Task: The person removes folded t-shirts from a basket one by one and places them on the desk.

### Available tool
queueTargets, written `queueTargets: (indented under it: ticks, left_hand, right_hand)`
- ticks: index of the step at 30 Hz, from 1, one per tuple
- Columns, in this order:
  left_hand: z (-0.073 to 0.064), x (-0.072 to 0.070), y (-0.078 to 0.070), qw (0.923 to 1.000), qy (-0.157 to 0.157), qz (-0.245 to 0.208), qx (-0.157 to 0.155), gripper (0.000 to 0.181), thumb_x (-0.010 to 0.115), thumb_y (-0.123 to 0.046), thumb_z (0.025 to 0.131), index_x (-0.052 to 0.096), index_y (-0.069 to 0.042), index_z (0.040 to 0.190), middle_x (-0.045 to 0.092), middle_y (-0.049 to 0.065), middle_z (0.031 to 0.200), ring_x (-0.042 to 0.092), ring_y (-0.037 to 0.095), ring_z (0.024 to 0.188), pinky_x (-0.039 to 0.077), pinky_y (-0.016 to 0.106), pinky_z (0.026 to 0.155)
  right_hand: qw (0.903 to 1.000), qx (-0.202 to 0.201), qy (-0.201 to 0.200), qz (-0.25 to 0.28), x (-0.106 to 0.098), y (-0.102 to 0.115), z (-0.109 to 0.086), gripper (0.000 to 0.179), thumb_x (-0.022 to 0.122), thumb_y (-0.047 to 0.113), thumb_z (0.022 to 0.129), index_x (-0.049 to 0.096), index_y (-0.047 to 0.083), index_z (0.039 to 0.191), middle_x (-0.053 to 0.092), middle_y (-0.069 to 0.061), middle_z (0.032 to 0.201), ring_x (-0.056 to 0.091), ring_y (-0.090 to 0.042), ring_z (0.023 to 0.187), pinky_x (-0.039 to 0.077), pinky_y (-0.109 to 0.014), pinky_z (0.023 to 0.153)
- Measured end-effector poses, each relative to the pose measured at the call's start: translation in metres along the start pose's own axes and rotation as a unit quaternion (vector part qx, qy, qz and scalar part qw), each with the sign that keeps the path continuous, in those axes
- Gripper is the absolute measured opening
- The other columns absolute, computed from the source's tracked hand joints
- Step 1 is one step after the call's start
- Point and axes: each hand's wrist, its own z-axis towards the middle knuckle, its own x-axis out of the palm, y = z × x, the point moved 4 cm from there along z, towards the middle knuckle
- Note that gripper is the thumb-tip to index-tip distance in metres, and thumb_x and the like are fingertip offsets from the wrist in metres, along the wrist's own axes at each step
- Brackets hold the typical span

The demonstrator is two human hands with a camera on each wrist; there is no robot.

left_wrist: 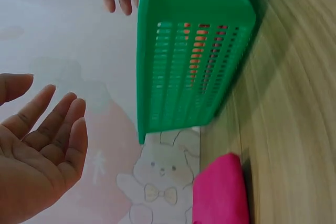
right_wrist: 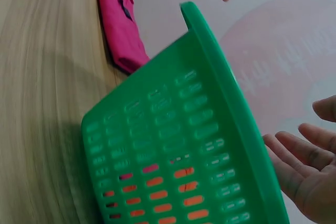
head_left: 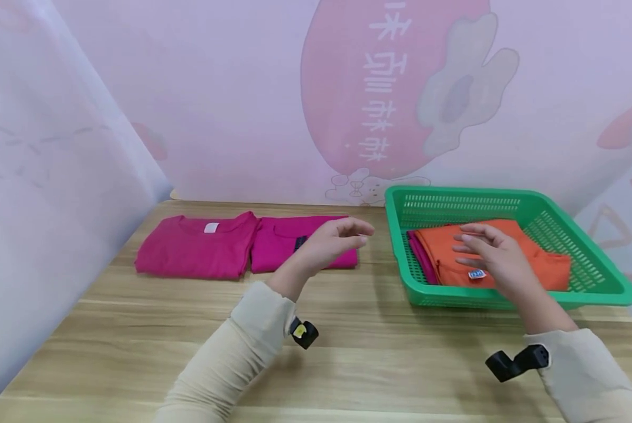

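Note:
Over the green basket (head_left: 511, 296) hovers my right hand (head_left: 498, 258), its fingers loosely bent and holding nothing. Beneath it in the basket lies a folded orange garment (head_left: 538, 264) with a small white and blue label, on top of a magenta one (head_left: 424, 258). My left hand (head_left: 329, 241) hangs in the air left of the basket, relaxed, and overlaps a folded magenta garment (head_left: 279, 252) with a dark label in the head view. The left wrist view shows its bare palm (left_wrist: 44, 150). Further left, a folded magenta shirt (head_left: 197, 249) with a white neck label lies on the table.
The wooden table (head_left: 348, 358) meets a wall covering (head_left: 231, 117) printed with pink and rabbit pictures at the back. Another pale covering (head_left: 46, 176) runs along the left side. The basket's raised rim stands at the right of the table.

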Motion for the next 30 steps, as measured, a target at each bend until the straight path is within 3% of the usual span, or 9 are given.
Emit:
queueTargets:
  ticks: [4,6,11,12,14,18,23,27,30]
  left_hand:
    - [0.004,0.013,-0.004,0.9994,0.028,-0.013,0.015,0.029,0.049,-0.011,0.087,0.052,-0.001,0.115,0.052,0.009,0.113,0.048,0.012,0.098,0.039,0.024,0.082]
    - [0.007,0.02,-0.007,0.9988,0.042,-0.019,0.018,0.03,0.049,-0.012,0.088,0.052,-0.002,0.116,0.052,0.008,0.114,0.05,0.01,0.087,0.042,0.023,0.074]
    - [0.015,0.037,-0.014,0.9974,0.066,-0.02,0.024,0.027,0.05,-0.014,0.087,0.054,-0.006,0.113,0.053,0.003,0.111,0.049,0.009,0.087,0.042,0.025,0.076]
    - [0.017,0.041,-0.016,0.997,0.07,-0.019,0.025,0.027,0.051,-0.014,0.087,0.055,-0.006,0.112,0.053,0.002,0.11,0.047,0.008,0.096,0.04,0.026,0.083]
    - [0.02,0.048,-0.016,0.9965,0.078,-0.021,0.021,0.026,0.052,-0.014,0.087,0.056,-0.007,0.111,0.054,0.0,0.106,0.047,0.008,0.096,0.04,0.027,0.083]
    - [0.025,0.06,-0.018,0.9959,0.088,-0.013,0.018,0.025,0.053,-0.014,0.086,0.056,-0.007,0.11,0.055,-0.002,0.102,0.048,0.007,0.094,0.04,0.022,0.08]
    - [0.033,0.072,-0.019,0.9949,0.099,-0.006,0.019,0.026,0.053,-0.014,0.086,0.055,-0.006,0.111,0.056,-0.003,0.101,0.05,0.005,0.091,0.04,0.019,0.078]
    - [0.039,0.082,-0.018,0.9941,0.109,0.0,0.001,0.025,0.054,-0.015,0.086,0.056,-0.006,0.109,0.057,-0.002,0.101,0.05,0.004,0.089,0.04,0.02,0.078]
    - [0.042,0.089,-0.018,0.9933,0.114,0.012,-0.015,0.023,0.054,-0.016,0.086,0.057,-0.009,0.107,0.057,-0.002,0.101,0.049,0.003,0.088,0.04,0.021,0.078]
  right_hand:
    - [0.9999,-0.007,-0.003,-0.009,-0.011,-0.003,-0.003,0.027,0.051,0.024,0.087,0.046,0.011,0.11,0.054,0.005,0.102,0.057,-0.007,0.085,0.048,-0.024,0.068]
    - [0.9997,-0.006,-0.012,-0.021,-0.018,-0.004,-0.004,0.027,0.051,0.025,0.086,0.047,0.011,0.11,0.054,0.006,0.101,0.057,-0.006,0.084,0.048,-0.023,0.068]
    - [0.9989,0.001,-0.034,-0.031,-0.038,-0.008,-0.005,0.028,0.052,0.027,0.086,0.047,0.013,0.11,0.053,0.008,0.099,0.057,-0.005,0.083,0.048,-0.024,0.068]
    - [0.9988,0.003,-0.037,-0.033,-0.042,-0.009,-0.005,0.028,0.052,0.027,0.086,0.047,0.013,0.11,0.053,0.008,0.099,0.056,-0.005,0.083,0.048,-0.024,0.067]
    - [0.999,0.003,-0.037,-0.027,-0.05,-0.01,-0.005,0.027,0.052,0.025,0.086,0.047,0.013,0.11,0.053,0.006,0.1,0.057,-0.005,0.082,0.048,-0.023,0.067]
    - [0.9962,0.009,-0.049,-0.071,-0.066,-0.014,-0.005,0.025,0.049,0.027,0.087,0.046,0.017,0.11,0.051,0.008,0.1,0.055,-0.002,0.082,0.048,-0.022,0.066]
    - [0.9877,0.012,-0.054,-0.146,-0.081,-0.019,-0.005,0.028,0.045,0.03,0.089,0.043,0.017,0.114,0.048,0.012,0.101,0.054,0.002,0.084,0.047,-0.02,0.067]
    - [0.9746,0.022,-0.06,-0.214,-0.098,-0.032,-0.001,0.043,0.043,0.036,0.088,0.039,0.011,0.123,0.045,0.005,0.11,0.052,0.002,0.087,0.047,-0.021,0.069]
    - [0.9642,0.043,-0.065,-0.253,-0.118,-0.046,0.004,0.052,0.042,0.039,0.088,0.035,0.007,0.129,0.041,-0.01,0.12,0.052,-0.006,0.091,0.047,-0.028,0.072]
